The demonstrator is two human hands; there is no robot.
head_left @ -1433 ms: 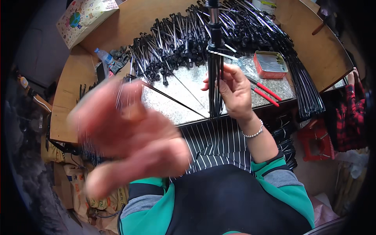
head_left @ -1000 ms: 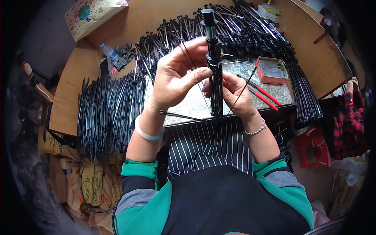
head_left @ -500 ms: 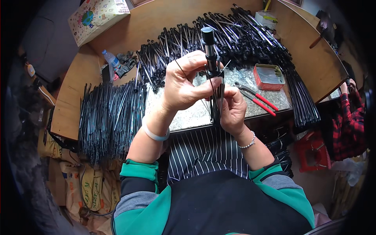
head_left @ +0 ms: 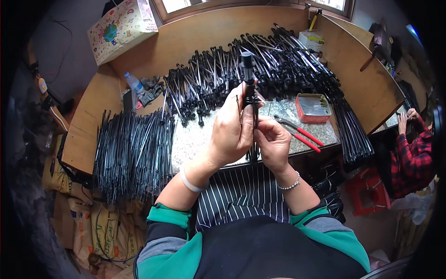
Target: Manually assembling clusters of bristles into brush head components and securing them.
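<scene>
Left hand (head_left: 232, 130) and right hand (head_left: 274, 142) closed around upright black rod (head_left: 247, 76) at frame centre, fingers pinching its shaft. Rod pile (head_left: 260, 65) across upper counter (head_left: 93, 130); rib bundle (head_left: 132, 153) at left. Red pliers (head_left: 304, 136) and red tin (head_left: 313, 107) at right. Bottle (head_left: 134, 84) and box (head_left: 121, 28) at upper left.

Your clothing, itemised: a black top with grey upper sleeves ending in teal green cuffs, pushed up to the elbows. Over your lap, a black apron (head_left: 241, 200) with thin white vertical stripes. On the wrist of your left hand (head_left: 231, 130), one plain white band (head_left: 189, 181). On the wrist of your right hand (head_left: 274, 145), one thin silver beaded bracelet (head_left: 289, 185). Your forearms are bare between cuff and wrist.
</scene>
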